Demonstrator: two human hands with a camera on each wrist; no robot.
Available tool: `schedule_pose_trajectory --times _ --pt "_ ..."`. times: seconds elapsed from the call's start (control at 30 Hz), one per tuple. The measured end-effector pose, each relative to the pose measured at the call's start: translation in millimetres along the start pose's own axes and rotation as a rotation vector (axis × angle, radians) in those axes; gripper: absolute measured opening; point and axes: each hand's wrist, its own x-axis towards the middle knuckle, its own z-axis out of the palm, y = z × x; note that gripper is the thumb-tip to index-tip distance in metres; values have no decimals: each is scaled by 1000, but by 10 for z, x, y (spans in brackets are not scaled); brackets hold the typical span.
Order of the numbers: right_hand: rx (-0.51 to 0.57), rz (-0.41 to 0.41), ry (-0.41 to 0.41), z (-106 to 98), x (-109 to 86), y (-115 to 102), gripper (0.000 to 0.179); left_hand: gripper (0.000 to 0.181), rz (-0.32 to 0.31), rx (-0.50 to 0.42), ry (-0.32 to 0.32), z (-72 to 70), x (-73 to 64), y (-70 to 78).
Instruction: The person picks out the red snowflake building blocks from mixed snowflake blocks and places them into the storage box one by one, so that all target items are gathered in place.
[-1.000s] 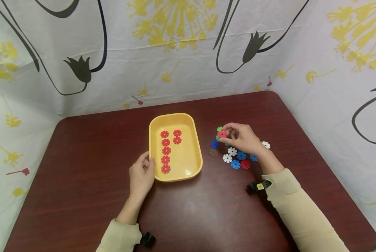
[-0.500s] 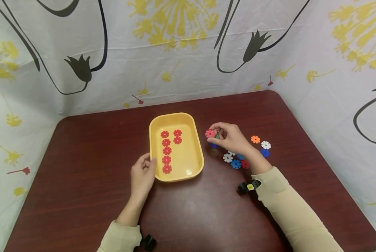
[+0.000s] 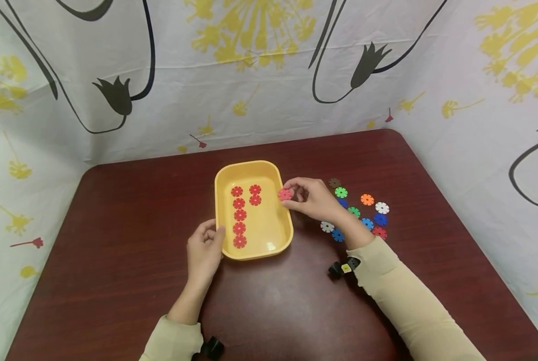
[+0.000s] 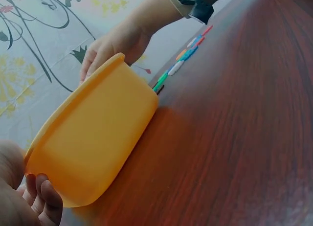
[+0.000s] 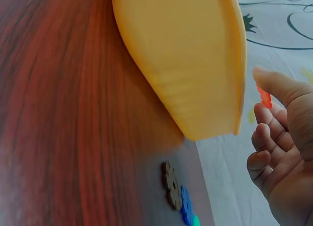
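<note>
A yellow plastic tray (image 3: 264,228) stands on the table, with several red snowflake discs lying flat inside it. They form a long column (image 3: 239,215) at the left and a pair (image 3: 255,200) farther right. My left hand (image 3: 204,253) grips the tray's left rim, the thumb over the edge and curled fingers (image 4: 46,192) against the outer wall. Between thumb and fingertips my right hand (image 3: 316,201) pinches one red snowflake disc (image 3: 285,194), held above the tray's right rim. From the right wrist view this disc (image 5: 264,96) is seen edge-on.
Right of the tray, loose snowflake discs are scattered: green (image 3: 341,192), orange (image 3: 367,199), white (image 3: 382,207), blue (image 3: 380,219), brown (image 3: 334,183) and red (image 3: 379,232). The right forearm hides some of them. A patterned cloth (image 3: 259,115) hangs behind the table (image 3: 151,210).
My right hand has carried the red snowflake disc leftward from above the loose discs to the tray's right rim. The left hand keeps its grip on the tray.
</note>
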Motion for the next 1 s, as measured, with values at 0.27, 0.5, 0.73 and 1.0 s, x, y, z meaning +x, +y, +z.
schedule_pose_trajectory --times 0.27,0.5,0.73,1.0 --pt "-13 -31 -40 84 97 -93 32 33 41 48 -6 -6 -4 -8" --pt "-59 -61 -68 158 213 -175 32 33 64 77 -7 -7 1 2" --pt "-129 -70 -100 243 315 -209 31 33 73 85 -2 6 0 -1" --pt "-234 -119 -169 328 413 -239 32 33 84 88 1 18 -9 -9"
